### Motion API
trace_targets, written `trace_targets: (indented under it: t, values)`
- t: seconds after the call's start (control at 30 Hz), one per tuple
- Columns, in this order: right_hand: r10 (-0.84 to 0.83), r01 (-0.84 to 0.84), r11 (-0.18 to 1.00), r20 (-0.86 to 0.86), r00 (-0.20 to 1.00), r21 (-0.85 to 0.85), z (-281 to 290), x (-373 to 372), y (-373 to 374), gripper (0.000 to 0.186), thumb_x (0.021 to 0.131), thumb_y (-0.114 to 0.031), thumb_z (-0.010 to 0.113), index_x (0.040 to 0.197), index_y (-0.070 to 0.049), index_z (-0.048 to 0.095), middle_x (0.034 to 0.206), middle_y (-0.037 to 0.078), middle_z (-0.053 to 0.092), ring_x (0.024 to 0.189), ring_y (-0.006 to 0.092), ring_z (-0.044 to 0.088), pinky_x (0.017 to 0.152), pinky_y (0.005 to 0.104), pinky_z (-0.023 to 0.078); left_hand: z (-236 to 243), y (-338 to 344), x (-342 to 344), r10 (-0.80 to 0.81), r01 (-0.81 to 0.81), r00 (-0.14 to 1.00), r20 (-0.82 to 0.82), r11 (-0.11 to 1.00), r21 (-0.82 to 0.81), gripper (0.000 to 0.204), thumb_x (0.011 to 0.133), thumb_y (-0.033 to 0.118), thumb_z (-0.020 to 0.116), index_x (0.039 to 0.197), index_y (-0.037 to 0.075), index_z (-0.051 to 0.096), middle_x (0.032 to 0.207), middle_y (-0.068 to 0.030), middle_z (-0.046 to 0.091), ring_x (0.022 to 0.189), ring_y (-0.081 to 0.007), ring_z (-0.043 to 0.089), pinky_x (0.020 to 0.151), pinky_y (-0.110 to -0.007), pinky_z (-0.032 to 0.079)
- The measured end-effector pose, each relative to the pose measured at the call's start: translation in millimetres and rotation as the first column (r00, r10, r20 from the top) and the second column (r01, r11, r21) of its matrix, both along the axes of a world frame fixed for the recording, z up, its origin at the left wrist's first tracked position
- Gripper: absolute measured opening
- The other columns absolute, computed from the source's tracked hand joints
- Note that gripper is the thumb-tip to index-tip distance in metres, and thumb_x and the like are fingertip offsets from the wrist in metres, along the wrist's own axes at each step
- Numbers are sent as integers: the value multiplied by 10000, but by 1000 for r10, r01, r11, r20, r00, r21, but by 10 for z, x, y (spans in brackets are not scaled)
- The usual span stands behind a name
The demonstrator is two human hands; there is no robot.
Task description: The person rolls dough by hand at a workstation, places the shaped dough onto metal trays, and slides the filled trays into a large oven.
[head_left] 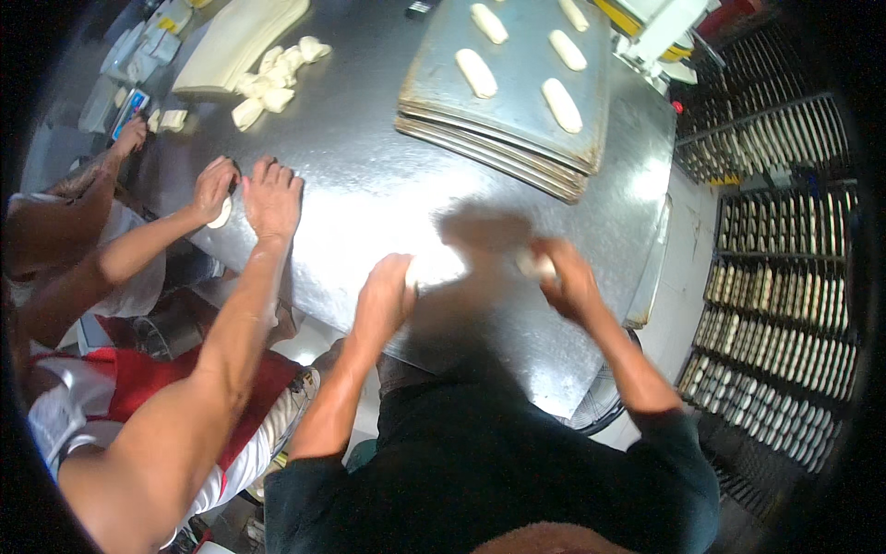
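Note:
Low over the steel table, my left hand (pixel 383 294) curls its fingers around a small pale dough piece (pixel 413 274); only an edge of it shows at the fingertips. My right hand (pixel 570 279), smeared by motion, closes on another pale dough piece (pixel 535 265) further right. The two hands are well apart, and a dark shadow falls on the table between them. Beyond them, long shaped dough rolls (pixel 562 105) lie in rows on the top tray (pixel 517 129) of a stack of metal baking trays.
At left a co-worker's two hands (pixel 245 196) press dough on the steel table (pixel 360 198). Another person's hand (pixel 131 135) is near a small scale. A thick dough slab (pixel 235 46) and cut dough pieces (pixel 268 85) lie at far left. Racks with filled trays (pixel 780 323) stand right.

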State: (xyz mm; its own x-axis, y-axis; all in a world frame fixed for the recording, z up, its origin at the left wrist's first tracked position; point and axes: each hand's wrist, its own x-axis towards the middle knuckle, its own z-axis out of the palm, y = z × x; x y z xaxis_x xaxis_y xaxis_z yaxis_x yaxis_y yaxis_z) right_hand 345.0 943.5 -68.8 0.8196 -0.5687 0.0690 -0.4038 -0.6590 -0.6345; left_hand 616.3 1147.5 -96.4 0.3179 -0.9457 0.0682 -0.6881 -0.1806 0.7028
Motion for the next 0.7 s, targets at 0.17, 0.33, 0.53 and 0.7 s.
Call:
trace_targets:
  t: [0.17, 0.33, 0.53, 0.7]
  values:
    - [-115, 95, 989, -181, 977, -117, -436, -1160, 950, 617, 940, -286, 670, 1471, -56, 454, 1590, 225, 391, 1524, 456, 271, 1216, 632, 218, -111, 395, -771, -41, -11, 956, 290, 984, 177, 721, 854, 172, 729, 1473, -62, 442, 1546, -260, 424, 1465, -458, 352, 1190, -619, 271]
    - [-165, 138, 847, -8, 986, -514, -812, -368, 36, 838, 882, -489, 738, 1473, 27, 444, 1538, 273, 430, 1452, 456, 371, 1188, 613, 277, -343, -794, -37, -25, -54, 760, 649, 993, 102, 929, 957, 622, 527, 1516, -105, 381, 1603, -313, 342, 1487, -457, 328, 1231, -606, 192]
    - [-4, -14, 952, -59, 998, -306, -535, -831, 682, 873, 837, -469, 785, 1415, 107, 473, 1465, 333, 477, 1427, 480, 399, 1200, 590, 276, -223, 6, -926, -43, -54, 902, 429, 976, 211, 971, 952, 564, 604, 1528, -151, 291, 1605, -363, 287, 1519, -491, 251, 1255, -552, 190]
    - [28, -83, 975, -253, 967, -208, -468, -1069, 1031, 980, 848, -458, 774, 1518, 100, 328, 1581, 324, 344, 1521, 467, 259, 1244, 591, 186, -352, 96, -961, 13, -102, 858, 513, 984, 144, 885, 966, 534, 560, 1541, -89, 306, 1636, -284, 279, 1525, -458, 248, 1239, -601, 172]
